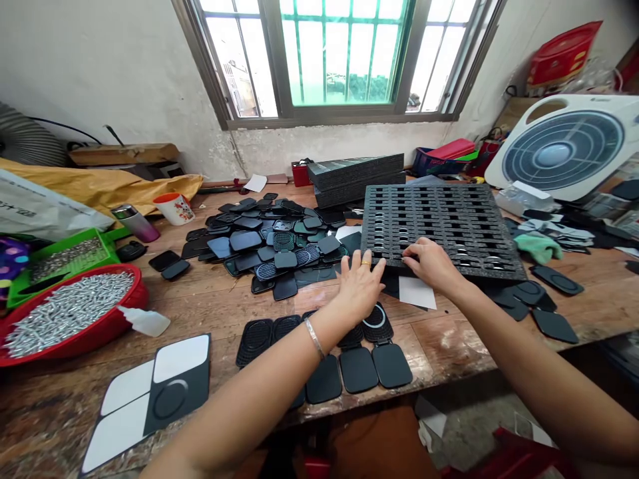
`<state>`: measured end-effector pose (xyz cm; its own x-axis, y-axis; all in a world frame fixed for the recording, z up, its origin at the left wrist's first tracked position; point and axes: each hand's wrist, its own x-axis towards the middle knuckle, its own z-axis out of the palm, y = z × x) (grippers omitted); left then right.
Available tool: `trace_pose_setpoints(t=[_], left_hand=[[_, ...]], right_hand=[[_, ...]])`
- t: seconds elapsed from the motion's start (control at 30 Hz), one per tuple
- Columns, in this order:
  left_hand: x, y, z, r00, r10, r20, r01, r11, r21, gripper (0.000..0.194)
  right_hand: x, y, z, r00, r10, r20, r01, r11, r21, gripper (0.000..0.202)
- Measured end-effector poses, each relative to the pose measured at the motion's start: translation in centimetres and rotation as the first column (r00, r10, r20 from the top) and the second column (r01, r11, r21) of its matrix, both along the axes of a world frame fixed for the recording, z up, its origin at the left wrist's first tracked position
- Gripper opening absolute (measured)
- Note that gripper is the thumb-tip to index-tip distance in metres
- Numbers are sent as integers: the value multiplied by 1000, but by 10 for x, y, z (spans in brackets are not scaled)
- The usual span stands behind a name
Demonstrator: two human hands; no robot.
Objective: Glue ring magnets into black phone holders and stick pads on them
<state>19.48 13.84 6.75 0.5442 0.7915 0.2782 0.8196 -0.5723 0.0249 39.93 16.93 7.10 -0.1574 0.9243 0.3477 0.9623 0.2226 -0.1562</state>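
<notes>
1. Fingers of the left hand (pixel 360 287) spread wide at the foam tray's (pixel 439 229) front-left corner; contact unclear.
2. Dark grey, the tray has rows of slots, some showing pale curved edges.
3. Black pads (pixel 244 241) crowd its left; a white card (pixel 417 293) lies at its front edge; bare tabletop (pixel 449 342) opens in front.
4. Right hand's (pixel 433 265) thumb and fingertips close together at its front slots; whether they grip anything, I cannot tell.

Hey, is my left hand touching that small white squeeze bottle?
Apart. The head view shows a wide stretch of wooden table between your left hand and the squeeze bottle, which lies beside the red bowl.
</notes>
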Motion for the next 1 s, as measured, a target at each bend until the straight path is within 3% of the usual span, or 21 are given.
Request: trace_pose_setpoints(t=[0.17, 0.3, 0.4, 0.47, 0.53, 0.63, 0.77, 0.87, 1.0], left_hand=[[8, 6, -7, 999, 32, -12, -33, 999, -15, 54], [11, 2, -6, 998, 60, -2, -60, 998, -21, 53], [13, 0, -2, 998, 68, 11, -68, 997, -26, 51], [6, -3, 5, 998, 64, 22, -64, 998, -28, 50], [-12, -8, 12, 998, 62, 34, -61, 998, -31, 46], [-60, -20, 23, 994, 98, 44, -96, 994, -43, 32], [-130, -55, 21, 975, 206, 77, -200, 977, -76, 19], [-153, -92, 9, 969, 226, 95, -214, 969, -123, 16], [-150, -128, -6, 976, 208, 66, -195, 967, -162, 19]], right_hand=[[-1, -2, -6, 1000, -13, -2, 13, 999, 53, 16], [-13, -16, -8, 1000, -7, -18, 10, 984, 177, 17], [-28, -28, 1, 988, 48, -150, 16, 915, 402, 17], [-39, -37, 11, 951, 134, -279, 18, 876, 481, 15], [-51, -45, 19, 888, 193, -417, -6, 912, 409, 14], [-72, -56, 19, 742, 171, -649, -137, 985, 104, 16], [-106, -66, 0, 548, 43, -836, -385, 900, -205, 22], [-134, -67, -17, 541, 16, -841, -503, 808, -309, 19], [-162, -64, -33, 617, 110, -780, -559, 759, -334, 16]])
